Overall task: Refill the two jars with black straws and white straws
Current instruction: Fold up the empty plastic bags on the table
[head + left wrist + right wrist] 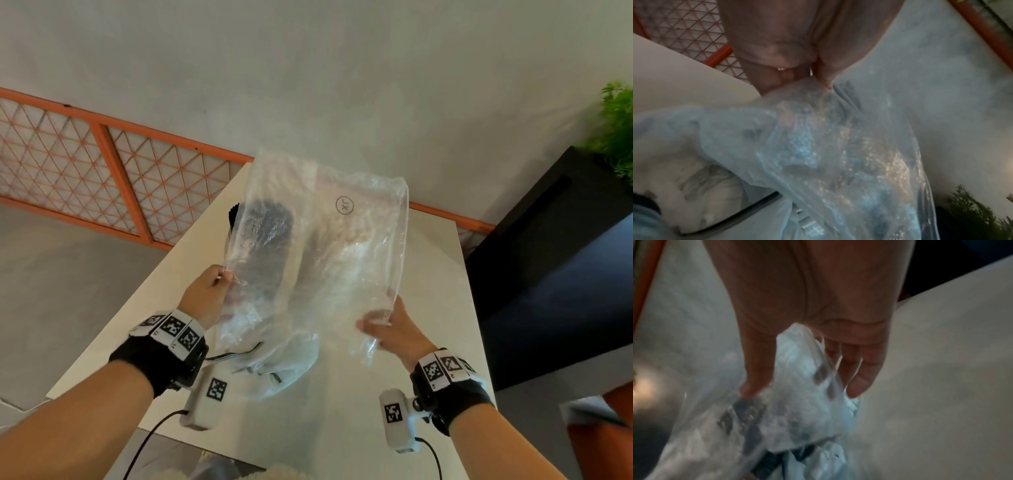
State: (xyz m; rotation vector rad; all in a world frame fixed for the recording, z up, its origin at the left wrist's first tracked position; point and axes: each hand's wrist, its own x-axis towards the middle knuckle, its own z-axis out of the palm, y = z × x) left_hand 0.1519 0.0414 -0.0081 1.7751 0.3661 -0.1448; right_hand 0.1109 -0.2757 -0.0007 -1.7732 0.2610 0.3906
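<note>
Across the middle of the frame, over my white table [428, 274], I hold a clear plastic bag [329, 240] up. Dark straws [270, 222] show through it, centre-left. My left hand [205, 294] pinches its left edge; my right hand [394, 329] grips its lower right corner.
</note>
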